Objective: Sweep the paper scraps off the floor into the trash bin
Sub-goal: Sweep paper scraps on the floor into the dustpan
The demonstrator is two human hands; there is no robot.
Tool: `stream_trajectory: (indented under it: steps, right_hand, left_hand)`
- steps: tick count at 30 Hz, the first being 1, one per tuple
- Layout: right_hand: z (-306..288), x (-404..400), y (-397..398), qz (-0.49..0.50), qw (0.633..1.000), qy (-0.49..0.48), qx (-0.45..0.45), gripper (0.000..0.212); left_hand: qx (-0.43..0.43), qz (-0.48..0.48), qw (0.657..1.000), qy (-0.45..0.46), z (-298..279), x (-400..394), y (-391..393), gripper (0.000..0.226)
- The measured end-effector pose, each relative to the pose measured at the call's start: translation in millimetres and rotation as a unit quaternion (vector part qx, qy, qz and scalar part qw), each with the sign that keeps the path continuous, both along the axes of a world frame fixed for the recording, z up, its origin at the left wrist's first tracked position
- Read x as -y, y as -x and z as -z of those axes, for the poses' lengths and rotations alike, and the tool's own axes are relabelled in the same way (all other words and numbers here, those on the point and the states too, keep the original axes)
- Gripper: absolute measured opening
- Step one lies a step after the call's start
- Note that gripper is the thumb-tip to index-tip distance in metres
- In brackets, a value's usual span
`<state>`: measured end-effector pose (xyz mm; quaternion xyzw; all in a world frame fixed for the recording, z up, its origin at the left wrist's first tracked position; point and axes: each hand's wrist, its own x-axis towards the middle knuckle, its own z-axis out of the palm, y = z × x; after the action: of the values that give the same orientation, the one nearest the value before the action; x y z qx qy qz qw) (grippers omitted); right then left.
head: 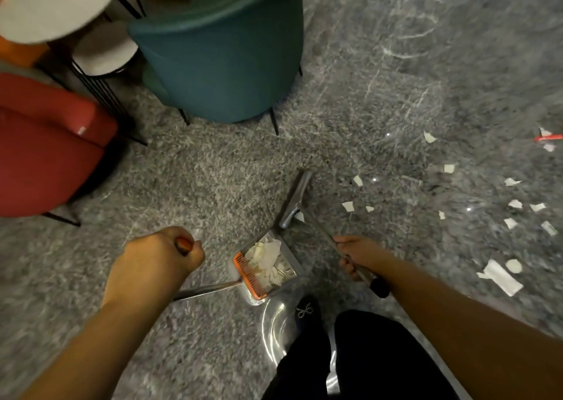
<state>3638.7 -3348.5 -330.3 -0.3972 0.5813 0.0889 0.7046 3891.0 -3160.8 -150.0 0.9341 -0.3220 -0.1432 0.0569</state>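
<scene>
Head view looks straight down on a grey speckled floor (213, 171), with the dustpan (268, 268) as the middle of everything. The left hand (155, 259) is curled tight round the orange-tipped top of the dustpan's long handle (207, 290), which slants down to the pan; holding it from above like this lets the person stay standing while the pan's open mouth sits low, facing away from the feet. An orange comb edge (248, 274) runs along the near side of the pan, and a heap of white paper (265, 259) already lies inside, so part of the job looks done.

Just beyond the pan's mouth lies the broom head (294, 200), a grey bar set at a slant. The right hand (356, 255) is wrapped round the broom's metal shaft (323, 235), near its black end cap (379, 287); that high grip suits short strokes drawing scraps toward the pan. One small scrap seems to sit right against the broom head, though blur makes this uncertain.

Most of the remaining paper scraps (515, 204) lie scattered to the right of the dustpan, well apart from it, with a larger piece (499, 276) among them. Beyond the pan stands a teal tub-shaped chair (222, 64), and to the pan's left a red seat (45, 143). No trash bin can be made out with confidence.
</scene>
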Motion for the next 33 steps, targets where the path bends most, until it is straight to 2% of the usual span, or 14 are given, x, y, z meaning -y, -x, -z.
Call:
stream_trajectory:
  steps: [6,10,13,24,33]
  right_hand:
    - [1,24,8,0.015,1.000,-0.010,-0.017,0.032]
    - [-4,42,42,0.031,0.999,0.010,-0.024,0.041]
    - [-10,51,70,0.046,0.998,0.015,-0.035,0.041]
    - [-29,102,211,0.180,0.981,-0.004,-0.077,0.039]
    - [-39,113,355,0.270,0.957,-0.024,-0.105,0.031]
  left_hand:
    - [-0.007,0.028,1.000,-0.003,6,38,-10,0.014]
    - [-0.010,0.044,0.999,-0.016,8,72,2,0.014]
    - [-0.010,0.061,0.998,-0.006,8,94,18,0.010]
    - [-0.033,0.134,0.990,0.039,9,202,114,0.008]
    - [-0.030,0.239,0.970,0.044,19,295,232,0.010]
